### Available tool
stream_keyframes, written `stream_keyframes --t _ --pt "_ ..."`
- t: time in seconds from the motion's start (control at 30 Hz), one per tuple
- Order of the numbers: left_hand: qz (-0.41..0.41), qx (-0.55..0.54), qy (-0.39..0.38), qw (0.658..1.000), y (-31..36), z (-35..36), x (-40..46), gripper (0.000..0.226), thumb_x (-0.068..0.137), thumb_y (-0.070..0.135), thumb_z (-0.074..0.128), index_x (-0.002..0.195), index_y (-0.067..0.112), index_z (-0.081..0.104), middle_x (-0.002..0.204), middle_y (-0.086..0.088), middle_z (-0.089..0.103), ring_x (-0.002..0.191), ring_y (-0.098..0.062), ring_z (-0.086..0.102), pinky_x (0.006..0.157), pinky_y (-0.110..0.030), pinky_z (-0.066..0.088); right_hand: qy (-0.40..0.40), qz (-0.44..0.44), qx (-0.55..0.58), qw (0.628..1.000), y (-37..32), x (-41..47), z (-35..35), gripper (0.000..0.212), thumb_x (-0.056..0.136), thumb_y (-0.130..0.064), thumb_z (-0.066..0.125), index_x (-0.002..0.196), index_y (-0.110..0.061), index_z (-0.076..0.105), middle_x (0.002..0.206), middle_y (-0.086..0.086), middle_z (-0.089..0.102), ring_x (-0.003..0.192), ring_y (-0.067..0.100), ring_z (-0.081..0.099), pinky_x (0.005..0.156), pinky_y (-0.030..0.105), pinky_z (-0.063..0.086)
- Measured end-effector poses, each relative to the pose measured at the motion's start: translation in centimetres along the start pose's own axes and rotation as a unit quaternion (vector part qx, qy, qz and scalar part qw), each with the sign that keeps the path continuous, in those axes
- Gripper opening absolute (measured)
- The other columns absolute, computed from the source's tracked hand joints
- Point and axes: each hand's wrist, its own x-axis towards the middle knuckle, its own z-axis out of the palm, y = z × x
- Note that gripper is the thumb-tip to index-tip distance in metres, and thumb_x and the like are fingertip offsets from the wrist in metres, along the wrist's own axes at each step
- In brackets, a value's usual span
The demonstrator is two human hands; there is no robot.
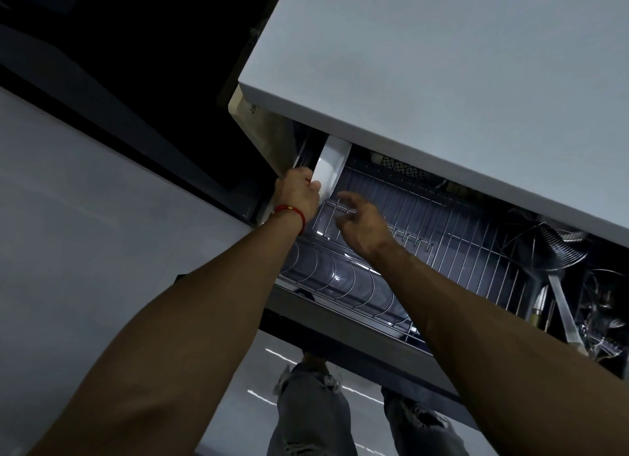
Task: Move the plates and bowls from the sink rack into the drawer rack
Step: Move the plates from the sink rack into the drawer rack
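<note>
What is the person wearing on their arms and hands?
Both arms are bare, with no sleeves showing. The left hand has a thin red string bracelet with a small gold-coloured bead around its wrist. The right hand wears nothing: no bracelet, watch or glove. No rings show on the fingers of either hand.

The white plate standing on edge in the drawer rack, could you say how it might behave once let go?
The plate looks rigid and glazed, so probably slippery and breakable. Standing on edge, it may roll or tip unless the rack wires catch it. The left hand steadies it.
</note>
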Motion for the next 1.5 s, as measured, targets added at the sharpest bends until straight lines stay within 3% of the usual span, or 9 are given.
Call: stream_keyframes --t 0.1,0.27,0.37,0.57,0.73,0.93,1.17,1.37,1.5 --pt "0.003 0.026 -0.011 1.000 0.7 -0.6 -0.5 0.013 0.090 0.003 0.057 0.094 0.000 0.069 0.103 -0.025 0.072 0.105 -0.041 0.063 0.091 -0.038 0.054 0.009 0.008 0.015 1.000 0.6 -0.5 -0.3 0.049 0.099 0.002 0.054 0.145 -0.014 0.052 0.145 0.014 0.053 0.066 0.008 0.057 0.060 0.021 0.048" --pt "-0.009 -0.006 0.047 0.999 1.5 -1.9 -3.6 0.029 0.085 -0.006 0.053 0.104 0.005 0.072 0.104 -0.013 0.076 0.103 -0.028 0.069 0.083 -0.021 0.050 0.019 0.025 0.038 0.999 0.2 -3.1 -1.9 0.044 0.100 0.000 0.054 0.141 -0.016 0.057 0.140 0.011 0.056 0.084 0.017 0.062 0.076 0.034 0.054" --pt "0.005 -0.044 0.056 0.997 2.8 -2.4 -6.9 0.026 0.087 -0.003 0.055 0.104 0.008 0.072 0.100 -0.008 0.075 0.097 -0.022 0.070 0.083 -0.023 0.054 0.036 0.040 0.077 0.996 -0.5 -6.4 -3.9 0.038 0.100 0.005 0.051 0.133 -0.010 0.061 0.127 0.011 0.060 0.095 0.021 0.060 0.090 0.043 0.057" --pt "0.052 -0.106 -0.031 0.993 10.3 -1.0 -14.6 0.023 0.087 0.005 0.061 0.100 0.022 0.070 0.091 0.012 0.068 0.081 -0.002 0.064 0.078 -0.024 0.056 0.082 0.007 0.167 0.983 -1.2 -15.5 -11.3 0.033 0.101 0.009 0.045 0.119 -0.011 0.063 0.116 0.011 0.067 0.095 0.021 0.065 0.081 0.033 0.057" --pt "0.071 -0.170 -0.120 0.976 18.1 2.3 -22.8 0.017 0.090 0.016 0.062 0.102 0.026 0.070 0.105 0.003 0.070 0.101 -0.016 0.068 0.091 -0.040 0.058 0.124 -0.045 0.225 0.965 1.7 -23.6 -18.8 0.032 0.102 0.006 0.048 0.119 -0.016 0.065 0.115 0.005 0.070 0.092 0.018 0.069 0.080 0.031 0.061" --pt "0.098 -0.206 -0.225 0.947 28.5 13.6 -35.0 0.015 0.094 0.018 0.061 0.104 0.018 0.073 0.110 -0.007 0.073 0.104 -0.023 0.070 0.087 -0.037 0.059 0.215 -0.049 0.281 0.934 10.5 -34.2 -30.4 0.027 0.104 0.002 0.049 0.114 -0.016 0.066 0.106 0.001 0.070 0.084 0.016 0.066 0.078 0.034 0.059" --pt "0.183 -0.134 -0.387 0.894 39.7 27.4 -46.7 0.017 0.092 0.022 0.063 0.107 0.021 0.072 0.113 -0.005 0.072 0.098 -0.015 0.066 0.086 -0.035 0.055 0.421 0.008 0.360 0.832 22.0 -44.6 -43.4 0.020 0.101 0.004 0.053 0.113 -0.002 0.067 0.095 0.009 0.066 0.072 0.015 0.061 0.057 0.014 0.054" --pt "0.298 -0.002 -0.546 0.783 45.4 37.1 -54.2 0.030 0.088 0.017 0.069 0.115 0.030 0.067 0.120 0.001 0.064 0.114 -0.012 0.061 0.095 -0.034 0.049 0.598 0.096 0.340 0.720 30.6 -52.5 -50.4 0.025 0.098 -0.003 0.056 0.092 -0.025 0.067 0.093 0.007 0.070 0.070 0.015 0.066 0.067 0.030 0.053" --pt "0.333 0.042 -0.599 0.727 48.0 42.4 -58.9 0.033 0.086 0.018 0.070 0.115 0.032 0.067 0.121 0.001 0.064 0.108 -0.010 0.061 0.080 -0.026 0.046 0.695 0.173 0.299 0.630 35.7 -58.2 -54.0 0.015 0.094 -0.018 0.059 0.097 -0.028 0.070 0.097 0.000 0.075 0.082 0.014 0.073 0.082 0.038 0.061"
